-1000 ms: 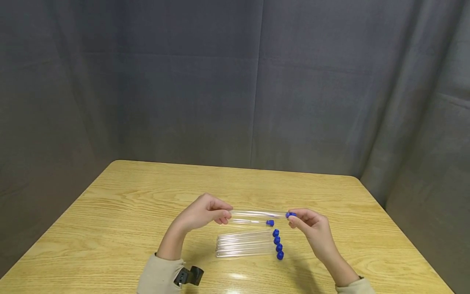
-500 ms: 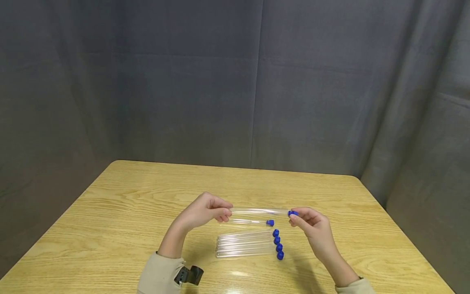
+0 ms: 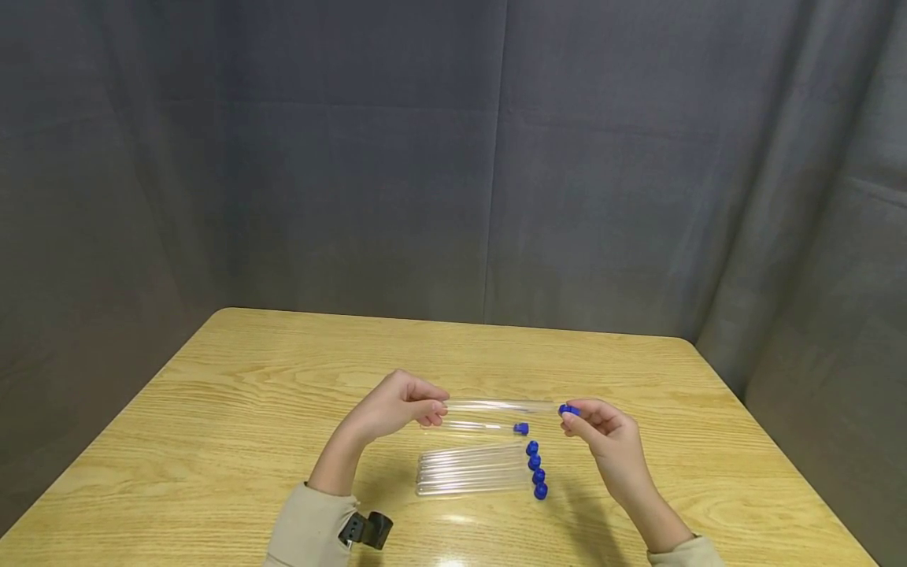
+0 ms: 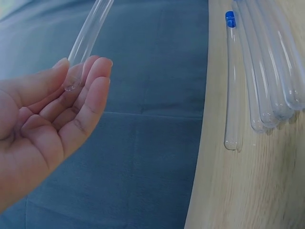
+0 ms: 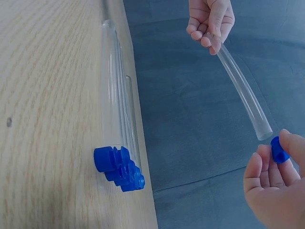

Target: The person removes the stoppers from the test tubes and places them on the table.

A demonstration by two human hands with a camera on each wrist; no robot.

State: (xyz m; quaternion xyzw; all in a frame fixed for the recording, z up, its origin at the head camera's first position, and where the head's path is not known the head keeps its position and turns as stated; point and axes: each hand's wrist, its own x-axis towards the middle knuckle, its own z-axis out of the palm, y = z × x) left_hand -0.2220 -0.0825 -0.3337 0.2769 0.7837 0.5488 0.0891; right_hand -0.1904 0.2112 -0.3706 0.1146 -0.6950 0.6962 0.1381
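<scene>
My left hand pinches the rounded end of a clear test tube between thumb and fingers, holding it nearly level above the table. Opposite it, my right hand pinches a small blue cap between thumb and fingertips. In the right wrist view a narrow gap shows between the cap and the tube's open end. Below the held tube, another test tube with a blue cap on its end lies on the table. Nearer to me, several clear test tubes lie side by side.
Several blue caps form a line at the right ends of the lying tubes. The wooden table has a dark grey curtain behind it and at both sides. A black device is strapped at my left sleeve.
The blue cap, earlier at the held tube's open end, has come away from it. My right hand has shifted slightly right with the cap; my left hand has hardly moved.
</scene>
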